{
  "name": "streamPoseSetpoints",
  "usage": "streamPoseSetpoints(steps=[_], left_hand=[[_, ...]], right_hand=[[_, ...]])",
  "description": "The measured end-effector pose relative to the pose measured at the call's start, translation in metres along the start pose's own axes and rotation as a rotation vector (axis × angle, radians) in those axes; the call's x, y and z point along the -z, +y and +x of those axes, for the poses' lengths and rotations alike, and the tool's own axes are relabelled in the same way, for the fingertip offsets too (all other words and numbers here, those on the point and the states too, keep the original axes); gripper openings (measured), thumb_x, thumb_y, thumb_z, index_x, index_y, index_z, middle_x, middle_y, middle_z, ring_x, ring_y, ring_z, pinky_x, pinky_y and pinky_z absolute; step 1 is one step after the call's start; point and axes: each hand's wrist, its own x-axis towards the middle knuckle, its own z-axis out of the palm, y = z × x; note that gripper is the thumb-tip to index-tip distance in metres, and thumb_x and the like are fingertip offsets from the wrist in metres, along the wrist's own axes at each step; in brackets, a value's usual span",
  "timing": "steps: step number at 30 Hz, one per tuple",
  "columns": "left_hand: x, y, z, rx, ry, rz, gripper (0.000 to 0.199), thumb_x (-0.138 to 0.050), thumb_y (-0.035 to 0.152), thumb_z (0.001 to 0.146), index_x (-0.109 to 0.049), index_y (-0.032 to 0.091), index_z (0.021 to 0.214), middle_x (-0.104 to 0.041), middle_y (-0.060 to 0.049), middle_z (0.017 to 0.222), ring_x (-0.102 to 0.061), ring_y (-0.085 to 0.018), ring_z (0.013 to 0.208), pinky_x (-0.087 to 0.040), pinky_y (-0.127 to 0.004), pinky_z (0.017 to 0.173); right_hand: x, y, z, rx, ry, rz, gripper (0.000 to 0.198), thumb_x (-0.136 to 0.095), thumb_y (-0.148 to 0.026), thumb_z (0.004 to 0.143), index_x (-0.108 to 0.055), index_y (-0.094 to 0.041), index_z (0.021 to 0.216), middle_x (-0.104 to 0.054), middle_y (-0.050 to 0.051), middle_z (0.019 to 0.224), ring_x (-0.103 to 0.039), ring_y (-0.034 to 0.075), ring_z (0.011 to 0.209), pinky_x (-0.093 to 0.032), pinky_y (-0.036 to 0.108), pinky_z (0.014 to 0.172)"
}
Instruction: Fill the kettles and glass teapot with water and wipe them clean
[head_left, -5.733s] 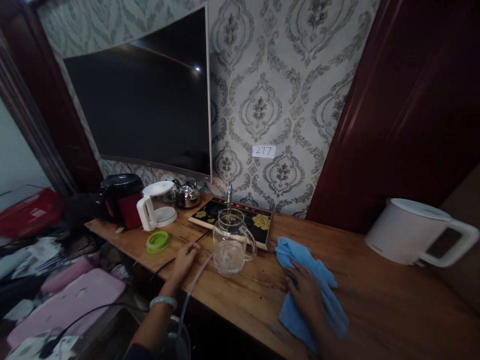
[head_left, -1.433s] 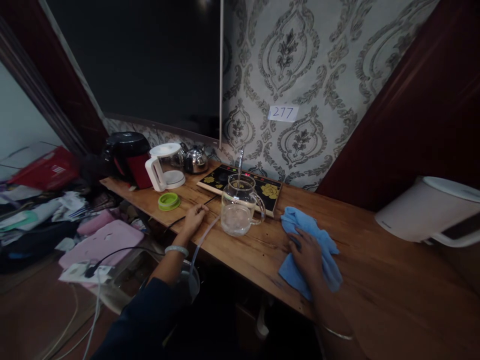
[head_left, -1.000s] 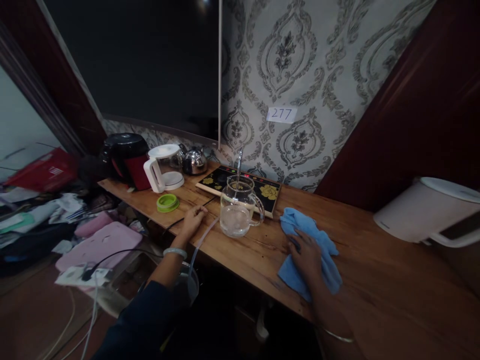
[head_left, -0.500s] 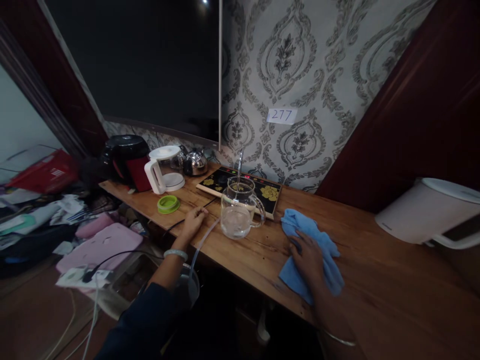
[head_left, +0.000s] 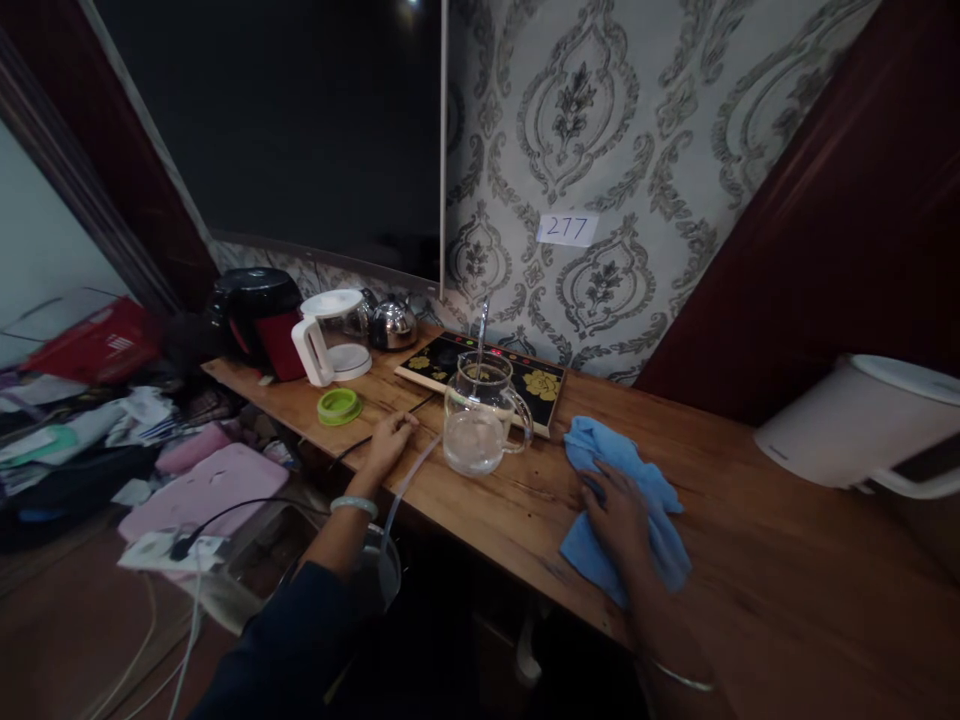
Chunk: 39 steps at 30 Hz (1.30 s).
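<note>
My left hand (head_left: 391, 444) rests near the table's front edge, fingers curled in; whether anything is inside is hidden. A black cord (head_left: 423, 403) passes right beside it. To its right stands a glass jug (head_left: 474, 440), partly filled with cloudy-looking water, its handle pointing right. Behind the jug's mouth rises a thin shiny upright piece (head_left: 482, 328), perhaps a spout. My right hand (head_left: 616, 508) presses down on a crumpled blue cloth (head_left: 664, 540), its fingers bent into the folds.
Behind the jug lies a black panel with gold flowers (head_left: 540, 384). Leftward are a green ring (head_left: 340, 405), a white-handled glass kettle (head_left: 319, 352), a steel kettle (head_left: 394, 325) and a red-black appliance (head_left: 259, 325). A clear tube (head_left: 405, 480) hangs over the edge. A pale kettle (head_left: 832, 425) stands right.
Both hands, the cloth and the jug hold their places on the table. The view shifts very slightly, and the water in the jug looks cloudier.
</note>
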Motion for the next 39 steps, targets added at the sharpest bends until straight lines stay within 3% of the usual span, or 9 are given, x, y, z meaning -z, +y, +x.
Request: streamPoseSetpoints(steps=[39], left_hand=[[0.0033, -0.001, 0.0012, -0.019, 0.011, -0.017, 0.015, -0.055, 0.031, 0.07, -0.063, 0.019, 0.067, -0.062, 0.0, 0.064, -0.055, -0.018, 0.064, -0.044, -0.029, 0.065]], right_hand=[[-0.0092, 0.0045, 0.0013, 0.016, 0.012, -0.036, 0.04, -0.043, -0.031, 0.089, -0.076, -0.018, 0.106, -0.068, 0.012, 0.125, -0.057, 0.03, 0.119, -0.043, 0.048, 0.103]])
